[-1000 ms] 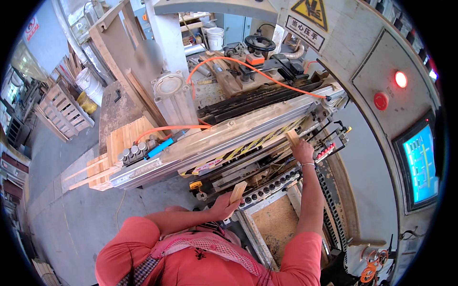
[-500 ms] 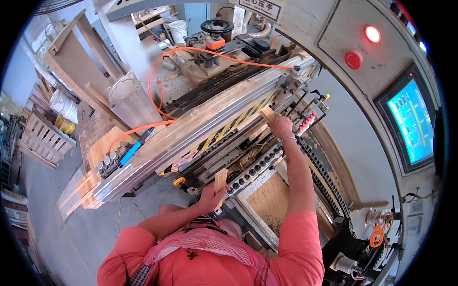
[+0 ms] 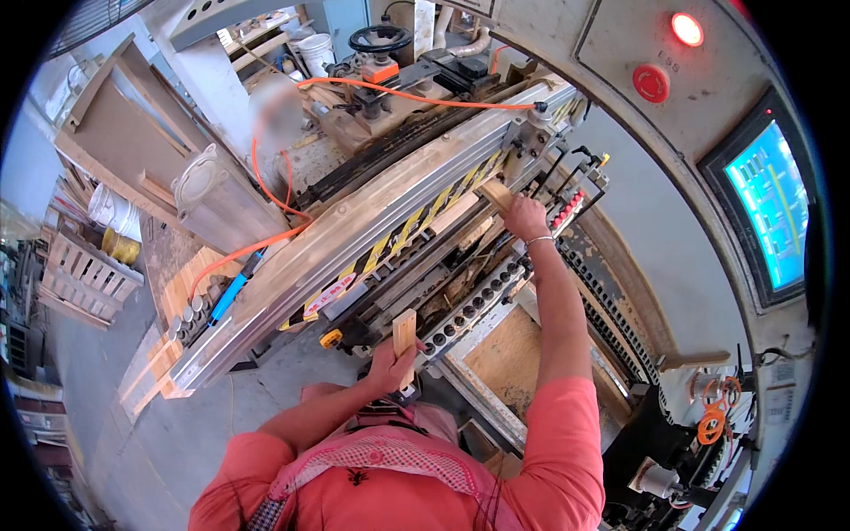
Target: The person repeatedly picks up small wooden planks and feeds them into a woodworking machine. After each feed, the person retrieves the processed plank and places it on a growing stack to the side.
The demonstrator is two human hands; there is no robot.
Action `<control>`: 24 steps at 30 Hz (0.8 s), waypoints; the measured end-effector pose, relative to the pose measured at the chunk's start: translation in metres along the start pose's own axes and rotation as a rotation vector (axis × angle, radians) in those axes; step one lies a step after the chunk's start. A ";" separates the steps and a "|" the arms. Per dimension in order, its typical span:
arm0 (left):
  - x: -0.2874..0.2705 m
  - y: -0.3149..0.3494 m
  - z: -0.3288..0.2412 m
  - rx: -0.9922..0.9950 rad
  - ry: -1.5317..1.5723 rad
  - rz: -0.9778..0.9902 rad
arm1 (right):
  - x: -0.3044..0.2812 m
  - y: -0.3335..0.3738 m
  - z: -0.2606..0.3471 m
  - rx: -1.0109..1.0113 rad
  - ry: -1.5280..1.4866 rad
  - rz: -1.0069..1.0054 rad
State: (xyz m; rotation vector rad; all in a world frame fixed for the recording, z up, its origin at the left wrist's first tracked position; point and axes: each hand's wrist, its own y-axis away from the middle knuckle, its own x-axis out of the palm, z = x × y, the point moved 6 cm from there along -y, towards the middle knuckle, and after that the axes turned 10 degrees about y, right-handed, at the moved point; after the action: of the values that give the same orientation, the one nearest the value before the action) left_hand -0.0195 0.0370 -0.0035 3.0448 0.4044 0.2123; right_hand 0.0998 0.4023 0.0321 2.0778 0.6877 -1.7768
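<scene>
My left hand (image 3: 390, 366) is closed round a short flat wooden piece (image 3: 404, 333), which stands upright near the front end of the machine bed. Farther off, my right hand (image 3: 528, 219) grips another wooden piece (image 3: 498, 195), reaching in under the long beam (image 3: 381, 177) with its yellow-and-black striped edge. That piece slants up and left out of my fingers; its lower end is hidden by the hand. Between my hands runs a metal rail (image 3: 469, 311) with a row of round black knobs. Red-capped parts (image 3: 568, 211) sit just right of my right hand.
On the right, a control panel carries a lit red lamp (image 3: 687, 29), a red stop button (image 3: 651, 82) and a blue screen (image 3: 767, 208). An orange hose (image 3: 416, 96) crosses over the machine. Wooden boards (image 3: 124, 133) and a slatted crate (image 3: 88, 274) stand at left.
The view has shifted slightly. Both hands keep hold of their wooden pieces; the left one's piece is turned a little, showing more of its broad face.
</scene>
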 end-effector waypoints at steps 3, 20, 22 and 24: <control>-0.002 0.001 0.003 -0.052 0.031 -0.012 | -0.001 -0.003 -0.001 -0.009 -0.003 0.000; -0.001 0.001 0.004 0.019 0.003 -0.011 | -0.004 -0.005 -0.001 0.062 -0.076 0.085; 0.002 0.001 0.003 0.040 0.035 -0.036 | -0.005 -0.003 -0.003 0.094 -0.105 0.068; 0.001 0.001 0.004 0.023 0.008 -0.024 | -0.004 -0.005 -0.004 0.087 -0.095 0.059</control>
State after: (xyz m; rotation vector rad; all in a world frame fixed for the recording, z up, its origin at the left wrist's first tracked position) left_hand -0.0174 0.0364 -0.0071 3.0610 0.4464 0.2207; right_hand 0.1001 0.4080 0.0367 2.0306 0.5263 -1.8899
